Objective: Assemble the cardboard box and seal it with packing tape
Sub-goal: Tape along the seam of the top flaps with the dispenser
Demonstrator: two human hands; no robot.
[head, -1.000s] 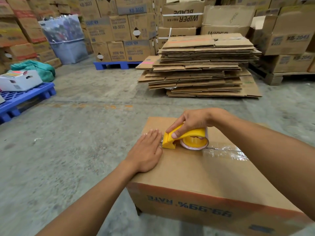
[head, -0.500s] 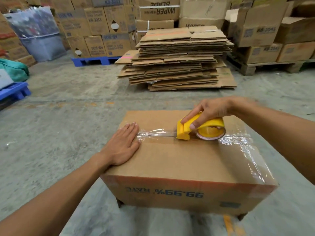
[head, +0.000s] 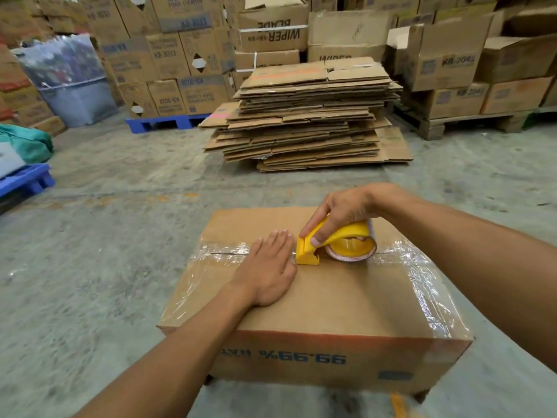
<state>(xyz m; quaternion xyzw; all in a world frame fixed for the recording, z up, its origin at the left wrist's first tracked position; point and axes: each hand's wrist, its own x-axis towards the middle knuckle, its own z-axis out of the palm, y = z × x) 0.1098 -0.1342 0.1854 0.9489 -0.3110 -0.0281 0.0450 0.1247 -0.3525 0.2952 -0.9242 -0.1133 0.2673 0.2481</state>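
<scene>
While the right hand (head: 337, 209) is gripping the yellow tape dispenser (head: 334, 245) on top of the cardboard box (head: 316, 300), the left hand (head: 268, 273) is lying flat just left of it, palm down on the seam. Box is sitting on the concrete floor (head: 105, 267), near centre, top flaps closed, clear packing tape (head: 223, 251) running L-R along the centre seam and wrapping over both side edges.

Fingers: right ones are curling round the dispenser body, index pressing down near the cutter end. Left ones are spread wide, holding nothing, just pressing.

Handling, my read:
- box prob. empty → light, will be sliding on the floor if pushed sideways, so the flat left palm is doing the anchoring.
- top panel is corrugated, stiff-ish at the edges but giving near the seam w/ nothing under it; keep pressure moderate.
- tape is thin, sticky, wrinkling already at the right edge; smooth w/ palm, don't re-peel.
- dispenser is rigid plastic; hold by the arched body, keep skin off the cutter end.
- to lift box: both hands at bottom edges, not by the tape.

Stack of flattened cartons (head: 307, 116) is sitting far behind, well apart.
</scene>
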